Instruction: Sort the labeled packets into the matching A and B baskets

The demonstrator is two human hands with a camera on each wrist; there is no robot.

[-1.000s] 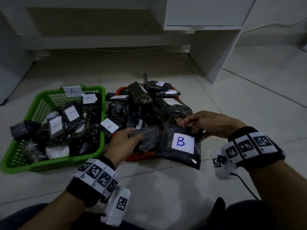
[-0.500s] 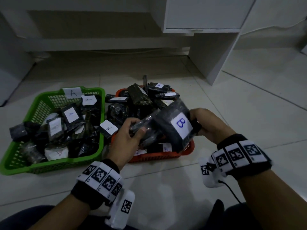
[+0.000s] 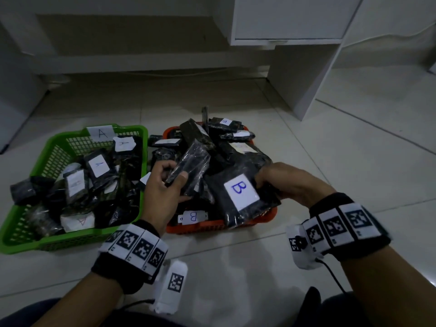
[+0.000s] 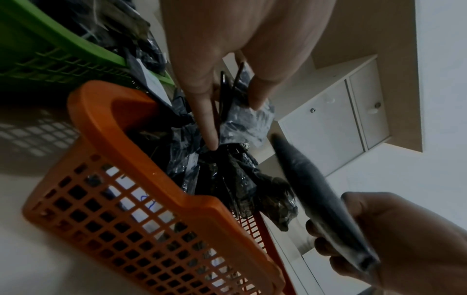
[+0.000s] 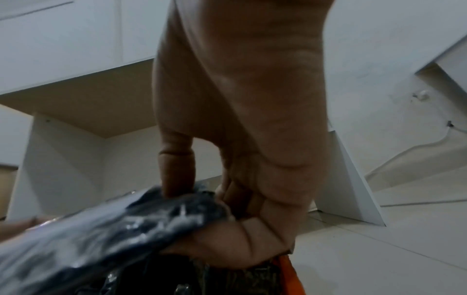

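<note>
My left hand (image 3: pixel 173 173) grips a small black packet (image 3: pixel 191 169) above the orange basket (image 3: pixel 197 227); its label does not show. In the left wrist view the fingers (image 4: pixel 206 123) pinch that packet (image 4: pixel 246 117) by its lower end. My right hand (image 3: pixel 260 181) holds a large black packet with a white B label (image 3: pixel 243 194), which lies over the orange basket's front right corner. The right wrist view shows the thumb and fingers closed on that packet's edge (image 5: pixel 106 229). The green basket (image 3: pixel 70 240), tagged A, stands on the left with A packets inside.
Both baskets are heaped with black packets. One packet (image 3: pixel 22 191) hangs over the green basket's left rim, and another (image 3: pixel 165 143) lies between the baskets. A white cabinet leg (image 3: pixel 306 79) stands on the tiled floor behind and to the right.
The right hand lifted and turned the B packet, then lowered it onto the orange basket's front right. The left hand raised its small packet and tilted it upright.
</note>
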